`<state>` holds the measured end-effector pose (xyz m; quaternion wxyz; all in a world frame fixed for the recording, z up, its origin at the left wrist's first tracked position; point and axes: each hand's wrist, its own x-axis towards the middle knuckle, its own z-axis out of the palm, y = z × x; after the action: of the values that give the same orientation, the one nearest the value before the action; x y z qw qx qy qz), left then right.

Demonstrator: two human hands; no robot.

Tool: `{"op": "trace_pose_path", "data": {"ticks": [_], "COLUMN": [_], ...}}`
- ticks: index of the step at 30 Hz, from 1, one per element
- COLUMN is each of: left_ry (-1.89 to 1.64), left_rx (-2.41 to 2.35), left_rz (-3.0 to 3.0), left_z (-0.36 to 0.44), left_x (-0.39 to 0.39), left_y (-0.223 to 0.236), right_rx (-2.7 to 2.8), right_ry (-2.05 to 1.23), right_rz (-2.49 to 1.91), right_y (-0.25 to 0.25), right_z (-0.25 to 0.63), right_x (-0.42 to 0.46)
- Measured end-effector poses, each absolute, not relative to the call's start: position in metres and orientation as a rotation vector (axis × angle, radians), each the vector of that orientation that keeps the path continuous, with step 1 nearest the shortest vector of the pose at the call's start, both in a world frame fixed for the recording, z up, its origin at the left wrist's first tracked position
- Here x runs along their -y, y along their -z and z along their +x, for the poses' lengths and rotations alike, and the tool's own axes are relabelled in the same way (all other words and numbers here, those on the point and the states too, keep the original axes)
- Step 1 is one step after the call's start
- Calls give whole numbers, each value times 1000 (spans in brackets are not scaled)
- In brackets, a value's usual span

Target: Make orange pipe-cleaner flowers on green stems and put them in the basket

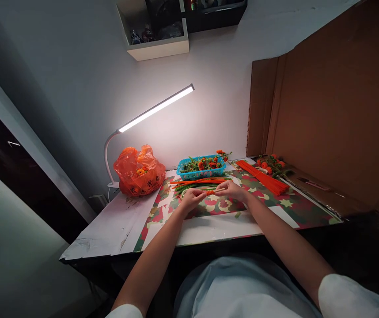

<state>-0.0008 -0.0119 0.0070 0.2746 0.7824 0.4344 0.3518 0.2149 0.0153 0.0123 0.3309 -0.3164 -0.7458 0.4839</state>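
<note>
1. Pale shirt (242,287) at 6 o'clock, nearest; person sits or stands close to the table (103,234), probably for easy reach.
2. White strip (209,230), also 6 o'clock, on patterned cover (287,203). Bare surface below the hands, likely handy as working room.
3. Left hand (192,199), just left of centre: thumb and fingers pinched together at the near end of an orange coil (210,192). Grip looks like steadying; exact fingertip contact too small to tell.
4. Right hand (232,190), to its 3 o'clock: fingers closed in a pinch on a thin stick (221,190) that meets the coil. Coil sits between both hands, raised a bit over the cover, presumably held from two sides so it stays straight.
5. Loose orange and green stems (206,182) at 12 o'clock, right behind the hands; probably kept there for quick picking.
6. Orange bundle (265,179) at 2–3 o'clock, lying slanted, seemingly clear of the elbow.
7. Orange bag (138,176) at 9–10 o'clock, blue basket (202,176) at 12, orange flowers (270,165) at 2. Flowers in basket too; containers likely keep pieces together.
8. Lamp (156,108) at 11 o'clock, lit, angled over the table, presumably for seeing small parts.
</note>
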Motion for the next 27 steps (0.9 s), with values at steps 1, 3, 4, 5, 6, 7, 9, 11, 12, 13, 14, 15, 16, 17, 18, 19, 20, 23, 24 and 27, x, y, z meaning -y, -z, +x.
{"op": "trace_pose_path", "data": {"ticks": [1,3,4,5,6,7,9,11,12,13,14,15,16,17,18,19,20,23,24,27], "left_ry": [-916,-859,-837,-819,-808,-799,-782,-764,-756,-747,-737,-724,-711,-699,-689,-682,-677,-665,-665,-677], "left_rx": [-1178,-1199,-1212,-1224,-1239,-1254,-1279,-1297,-1309,-1325,-1344,-1364,-1381,-1396,-1411,-1425,-1438,-1467,-1471,-1479], "left_rz": [2144,2236,2279,2315,2344,2367,2396,2415,2428,2445,2463,2478,2487,2488,2481,2470,2458,2430,2425,2414], "left_z": [-2,-4,-4,-5,-5,-5,-5,-4,-3,-3,-2,-1,-1,-1,-1,-1,-2,-3,-4,-4], "left_x": [12,12,13,13,13,13,13,14,15,16,16,17,18,18,17,17,16,12,11,10], "left_y": [-7,-7,-7,-7,-7,-7,-7,-8,-8,-9,-10,-10,-11,-11,-11,-10,-10,-8,-7,-7], "right_rx": [1959,1971,1980,1989,1994,1998,1999,2005,2012,2021,2031,2039,2045,2047,2047,2044,2036,2005,1997,1988], "right_ry": [-1261,-1240,-1227,-1213,-1197,-1179,-1146,-1124,-1117,-1107,-1089,-1059,-1016,-962,-902,-842,-783,-647,-612,-519], "right_rz": [-863,-925,-942,-952,-958,-962,-964,-963,-966,-974,-988,-1003,-1015,-1024,-1033,-1045,-1058,-1099,-1106,-1112], "right_y": [-11,-8,-7,-6,-5,-4,-4,-3,-3,-3,-2,-1,1,2,3,4,5,3,1,-4], "right_z": [216,218,219,219,220,220,220,220,220,221,221,221,221,220,220,219,218,214,213,211], "right_x": [-16,-19,-21,-23,-24,-25,-25,-24,-23,-23,-23,-23,-23,-24,-25,-25,-25,-22,-20,-13]}}
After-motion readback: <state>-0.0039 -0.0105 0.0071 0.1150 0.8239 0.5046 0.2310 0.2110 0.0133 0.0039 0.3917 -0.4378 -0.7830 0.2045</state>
